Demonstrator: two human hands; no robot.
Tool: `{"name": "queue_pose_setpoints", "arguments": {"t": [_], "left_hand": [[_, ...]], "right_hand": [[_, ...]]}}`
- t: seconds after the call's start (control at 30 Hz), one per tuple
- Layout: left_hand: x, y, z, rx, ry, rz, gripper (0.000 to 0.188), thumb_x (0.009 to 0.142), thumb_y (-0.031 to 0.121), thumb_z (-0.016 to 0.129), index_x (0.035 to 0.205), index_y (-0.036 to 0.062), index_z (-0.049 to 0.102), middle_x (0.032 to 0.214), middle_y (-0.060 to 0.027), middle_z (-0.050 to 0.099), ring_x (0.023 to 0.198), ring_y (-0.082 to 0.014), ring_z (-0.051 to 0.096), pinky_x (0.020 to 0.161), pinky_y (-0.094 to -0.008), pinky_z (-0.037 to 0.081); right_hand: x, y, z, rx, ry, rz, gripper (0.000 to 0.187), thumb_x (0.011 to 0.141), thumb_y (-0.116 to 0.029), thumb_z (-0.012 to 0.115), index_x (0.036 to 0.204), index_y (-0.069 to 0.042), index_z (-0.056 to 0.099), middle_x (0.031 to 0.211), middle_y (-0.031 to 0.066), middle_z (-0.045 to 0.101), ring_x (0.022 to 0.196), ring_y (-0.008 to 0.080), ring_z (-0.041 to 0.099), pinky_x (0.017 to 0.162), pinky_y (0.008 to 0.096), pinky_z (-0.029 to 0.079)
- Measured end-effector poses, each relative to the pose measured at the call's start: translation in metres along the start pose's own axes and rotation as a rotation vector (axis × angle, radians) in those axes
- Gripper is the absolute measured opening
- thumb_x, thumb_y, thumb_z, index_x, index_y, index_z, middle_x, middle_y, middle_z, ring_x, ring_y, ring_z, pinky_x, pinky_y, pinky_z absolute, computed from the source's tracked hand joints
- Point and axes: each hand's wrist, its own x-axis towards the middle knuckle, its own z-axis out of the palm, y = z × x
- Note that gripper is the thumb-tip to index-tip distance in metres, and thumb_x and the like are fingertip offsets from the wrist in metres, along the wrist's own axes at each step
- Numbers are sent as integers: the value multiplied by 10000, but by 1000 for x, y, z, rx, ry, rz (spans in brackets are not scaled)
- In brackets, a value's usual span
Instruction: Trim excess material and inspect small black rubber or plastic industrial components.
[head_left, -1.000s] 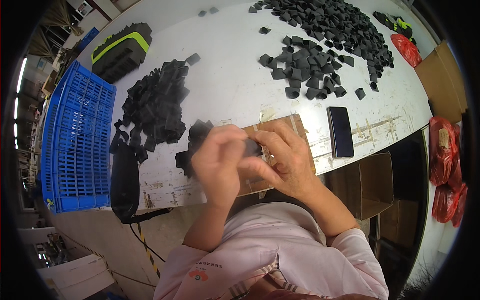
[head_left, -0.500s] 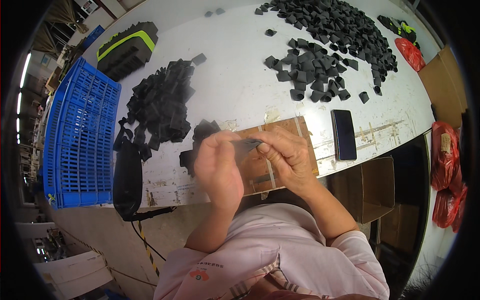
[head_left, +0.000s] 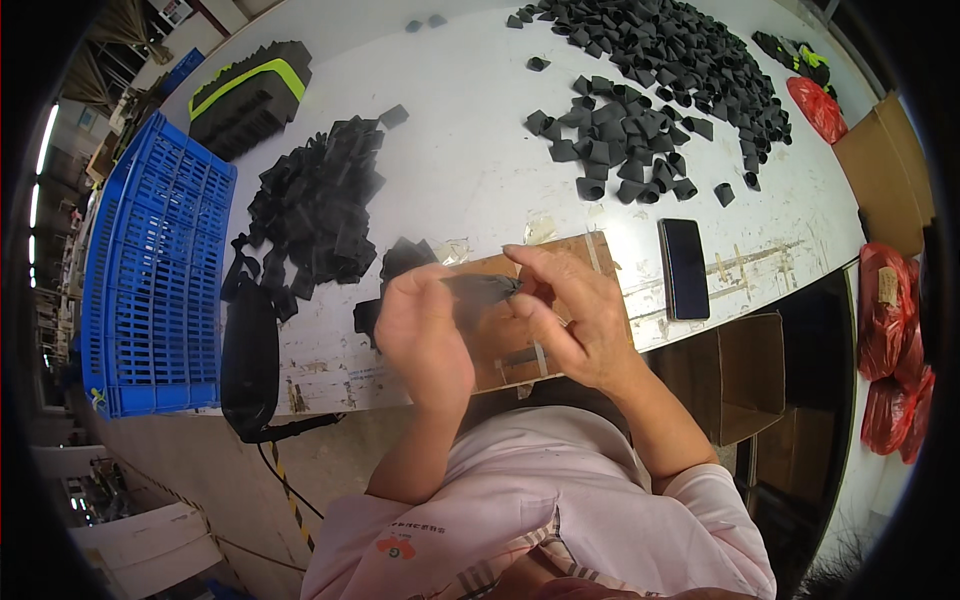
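Observation:
Over a brown wooden board [head_left: 495, 345] at the table's near edge, my left hand [head_left: 425, 335] pinches a small dark grey fabric piece [head_left: 482, 289]. The piece points toward my right hand [head_left: 580, 320], whose thumb and forefinger are spread apart beside its end; whether the other fingertips touch it is hard to see. Just beyond my left hand lie a few black fabric pieces [head_left: 405, 258]. A larger heap of flat black pieces [head_left: 320, 205] is farther left. Many small pieces folded into open loops [head_left: 610, 140] are spread across the far right of the table.
A blue plastic crate [head_left: 165, 270] stands at the left, with a black pouch [head_left: 250, 360] by it. Behind is a dark stack with a yellow-green band [head_left: 250, 90]. A phone [head_left: 685, 270] lies right of the board. Red bags [head_left: 885, 310] and cardboard boxes [head_left: 750, 380] are at the right.
My right hand's thumb and forefinger have parted from the fabric piece's end. My left hand has shifted slightly left, still holding the piece.

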Motion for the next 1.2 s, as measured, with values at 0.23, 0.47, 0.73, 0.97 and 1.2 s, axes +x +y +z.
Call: {"name": "queue_pose_setpoints", "arguments": {"t": [0.23, 0.47, 0.73, 0.97, 1.2], "left_hand": [[-5, -4, 1, -19, -11, 30, 83, 862, 63, 502, 872, -19, 504, 876, -97, 543, 776, -125, 508, 741, -246, 411], [2, 3, 3, 233, -250, 206, 105, 824, 35, 528, 908, -28, 521, 931, -114, 542, 832, -144, 504, 772, -247, 398], [12, 13, 3, 456, -408, 289, 95, 769, -38, 584, 860, -35, 558, 888, -100, 546, 786, -124, 512, 713, -228, 423], [9, 0, 2, 435, -371, 190, 78, 788, -40, 570, 862, -45, 548, 862, -92, 565, 743, -107, 522, 683, -218, 435], [2, 5, 1, 616, -278, 188, 79, 774, -18, 595, 843, -21, 556, 749, -59, 589, 654, -88, 525, 606, -212, 433]], "right_hand": [[5, 2, -1, -282, -10, -219, 228, 686, 73, 604, 908, 23, 588, 678, 100, 544, 519, 203, 509, 451, 292, 399], [-9, 28, 10, -83, 62, -181, 147, 773, -9, 588, 918, 14, 593, 611, 85, 529, 526, 177, 512, 458, 265, 387], [-9, 8, 0, 306, -14, 267, 154, 816, -47, 548, 939, 31, 599, 776, 93, 624, 642, 118, 582, 571, 232, 462], [-29, 21, 10, 594, 169, 529, 122, 839, -38, 516, 878, 29, 611, 748, 31, 594, 620, 53, 554, 548, 169, 456], [-9, 6, 9, -41, 63, 53, 156, 701, 55, 580, 850, 17, 605, 678, 99, 564, 556, 166, 538, 495, 253, 422]]}}
